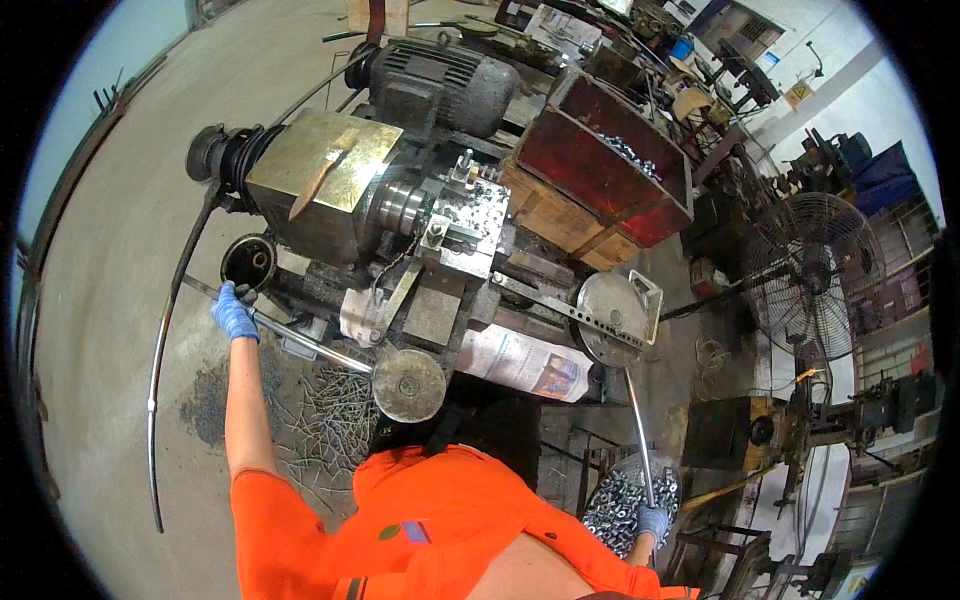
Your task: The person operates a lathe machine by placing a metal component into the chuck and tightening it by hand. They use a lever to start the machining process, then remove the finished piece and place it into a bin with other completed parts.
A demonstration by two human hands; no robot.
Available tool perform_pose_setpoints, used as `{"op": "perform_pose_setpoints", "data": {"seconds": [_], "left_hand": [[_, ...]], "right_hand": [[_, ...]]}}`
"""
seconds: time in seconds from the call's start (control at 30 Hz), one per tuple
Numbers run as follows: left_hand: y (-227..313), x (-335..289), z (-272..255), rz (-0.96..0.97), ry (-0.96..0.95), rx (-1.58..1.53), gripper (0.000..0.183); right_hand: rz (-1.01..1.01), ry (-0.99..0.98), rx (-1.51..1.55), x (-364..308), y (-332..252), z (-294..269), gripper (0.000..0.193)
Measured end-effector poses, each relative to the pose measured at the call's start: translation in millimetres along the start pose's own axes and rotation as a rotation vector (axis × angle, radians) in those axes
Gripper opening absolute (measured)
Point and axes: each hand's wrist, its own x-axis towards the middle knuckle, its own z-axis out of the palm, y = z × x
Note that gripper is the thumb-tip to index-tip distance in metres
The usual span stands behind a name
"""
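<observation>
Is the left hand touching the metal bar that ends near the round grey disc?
Touching: the head view shows the gloved left hand closed around the metal bar.

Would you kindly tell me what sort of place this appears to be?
Most likely a metalworking workshop: there is a grimy machine with long levers, a large electric motor beside it, and heaped small metal parts near the person's right hand.

A person in orange (450,520) at a metalworking machine (470,228)
The gloved left hand (234,314) grips a metal rod (320,347) beside a dark cup (250,263); the gloved right hand (653,521) holds a lever (637,425) near a basin (674,478) of metal parts (612,508).
</observation>
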Motion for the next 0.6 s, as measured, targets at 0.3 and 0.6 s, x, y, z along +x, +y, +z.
{"op": "perform_pose_setpoints", "data": {"seconds": [0.3,0.6], "left_hand": [[-6.2,9.9,-4.7,-0.005,-0.017,-0.016,0.017],[-4.4,7.4,-2.3,-0.026,0.009,-0.03,0.016]], "right_hand": [[0.016,-0.031,0.018,6.2,6.6,10.0,0.047],[0.034,-0.04,-0.013,-13.2,-4.5,-7.6,0.049]]}}
